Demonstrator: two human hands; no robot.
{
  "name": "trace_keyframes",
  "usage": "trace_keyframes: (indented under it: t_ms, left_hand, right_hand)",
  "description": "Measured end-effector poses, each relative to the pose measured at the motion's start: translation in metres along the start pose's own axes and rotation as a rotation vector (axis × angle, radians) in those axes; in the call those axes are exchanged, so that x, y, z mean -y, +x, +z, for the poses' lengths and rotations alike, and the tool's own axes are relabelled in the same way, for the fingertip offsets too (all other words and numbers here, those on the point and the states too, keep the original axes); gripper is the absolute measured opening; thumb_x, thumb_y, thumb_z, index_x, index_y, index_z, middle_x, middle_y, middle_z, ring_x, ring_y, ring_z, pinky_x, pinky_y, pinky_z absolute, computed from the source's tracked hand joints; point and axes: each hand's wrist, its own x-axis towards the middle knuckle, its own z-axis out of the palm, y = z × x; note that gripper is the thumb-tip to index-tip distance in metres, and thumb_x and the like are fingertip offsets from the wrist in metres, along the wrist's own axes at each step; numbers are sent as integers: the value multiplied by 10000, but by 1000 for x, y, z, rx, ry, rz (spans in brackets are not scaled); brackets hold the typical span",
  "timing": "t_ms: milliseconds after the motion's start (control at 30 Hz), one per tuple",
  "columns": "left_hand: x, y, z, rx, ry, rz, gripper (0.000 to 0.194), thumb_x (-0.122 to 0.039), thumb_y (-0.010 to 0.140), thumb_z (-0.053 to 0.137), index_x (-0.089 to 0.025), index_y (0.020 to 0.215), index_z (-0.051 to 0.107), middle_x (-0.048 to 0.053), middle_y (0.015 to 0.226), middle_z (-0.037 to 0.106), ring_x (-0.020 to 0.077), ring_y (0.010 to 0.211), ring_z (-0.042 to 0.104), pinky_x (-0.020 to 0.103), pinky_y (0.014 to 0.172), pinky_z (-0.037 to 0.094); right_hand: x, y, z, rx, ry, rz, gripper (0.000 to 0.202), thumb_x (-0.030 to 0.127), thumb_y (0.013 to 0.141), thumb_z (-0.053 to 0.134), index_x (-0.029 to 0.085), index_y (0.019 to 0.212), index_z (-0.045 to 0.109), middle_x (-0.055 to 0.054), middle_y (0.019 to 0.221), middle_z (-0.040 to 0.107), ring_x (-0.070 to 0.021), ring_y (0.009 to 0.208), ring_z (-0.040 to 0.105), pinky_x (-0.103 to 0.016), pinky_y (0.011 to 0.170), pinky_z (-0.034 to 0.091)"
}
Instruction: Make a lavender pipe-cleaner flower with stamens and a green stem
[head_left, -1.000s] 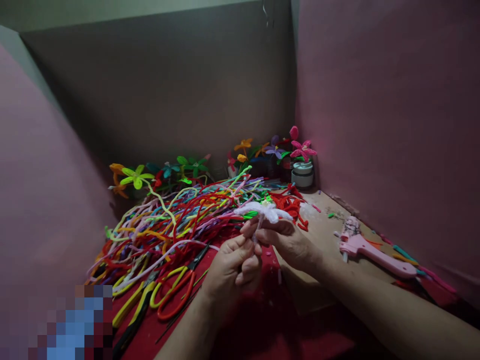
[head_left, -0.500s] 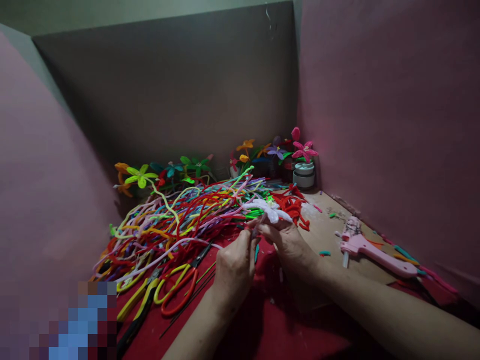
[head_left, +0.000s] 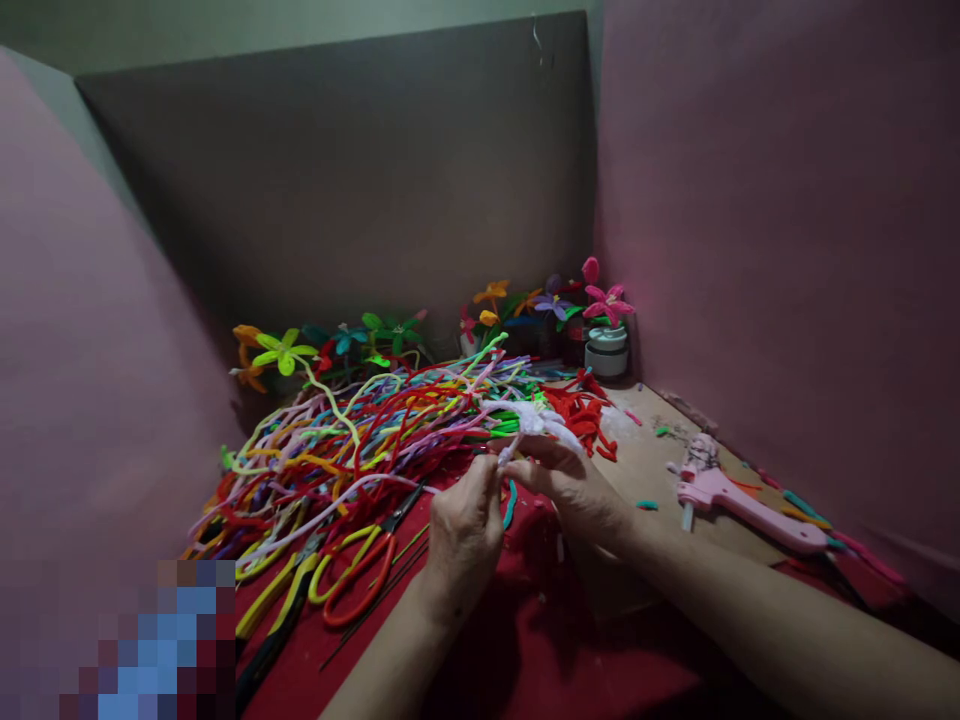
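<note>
A white pipe-cleaner flower (head_left: 538,418) is held up in front of me, its petals above my fingers. My left hand (head_left: 466,525) is closed, thumb and fingers pinching the pale stem (head_left: 509,451) below the bloom. My right hand (head_left: 581,492) closes around the flower's underside and stem from the right, its fingertips meeting the left ones. Part of the stem is hidden by the fingers. Close behind lie red pipe-cleaner pieces (head_left: 581,415) and a big heap of coloured pipe cleaners (head_left: 375,420).
Scissors (head_left: 360,590) and yellow-handled pliers (head_left: 281,590) lie at left on the red cloth (head_left: 525,640). A pink glue gun (head_left: 742,505) rests on cardboard (head_left: 645,470) at right. Finished pipe-cleaner flowers (head_left: 283,350) and a jar (head_left: 606,352) stand along the back.
The white flower has turned and tilted within my fingers, and more of its stem shows. My right fingers have shifted around the stem; the left hand stays nearly in place.
</note>
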Motion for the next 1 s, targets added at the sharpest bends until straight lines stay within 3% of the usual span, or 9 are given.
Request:
trace_keyframes:
  t_ms: [100, 300, 567, 833, 1000]
  left_hand:
    - [-1, 1, -2, 34, -79, -98, 105, -150, 849, 418, -172, 821, 517, -34, 610, 487, 70, 481, 429, 178, 507, 346]
    - [-10, 5, -6, 149, -408, -462, 173, -277, 859, 431, -178, 760, 532, -50, 577, 407, 69, 501, 367, 175, 494, 318]
    - [-19, 14, -9, 209, -971, -881, 225, -381, 787, 539, -165, 732, 509, -92, 473, 288, 32, 386, 203, 160, 368, 160]
    - [-12, 12, -12, 350, -1392, -895, 204, -344, 807, 535, -165, 721, 490, -103, 413, 313, 13, 304, 172, 142, 317, 161]
    - [-9, 10, -12, 448, -1553, -919, 185, -314, 803, 536, -147, 725, 531, -111, 391, 289, 7, 282, 119, 134, 282, 180]
  right_hand:
    - [1, 0, -2, 9, -67, 12, 132, 301, 752, 625, 211, 842, 658, 11, 757, 560, -108, 704, 475, -244, 686, 387]
    - [3, -1, -4, 19, -201, -19, 206, 361, 809, 546, 170, 812, 622, 26, 661, 471, -81, 586, 363, -222, 543, 291]
    - [-6, 4, -7, -38, -74, 75, 218, 333, 764, 593, 200, 917, 673, 14, 633, 510, -82, 529, 337, -228, 495, 262]
    - [4, 2, 1, 38, 287, 139, 171, 273, 685, 672, 195, 835, 703, 4, 641, 572, -74, 537, 422, -211, 497, 307]
    - [12, 0, 4, 83, 358, 198, 142, 250, 647, 701, 187, 774, 704, 12, 589, 580, -68, 508, 452, -202, 491, 329]
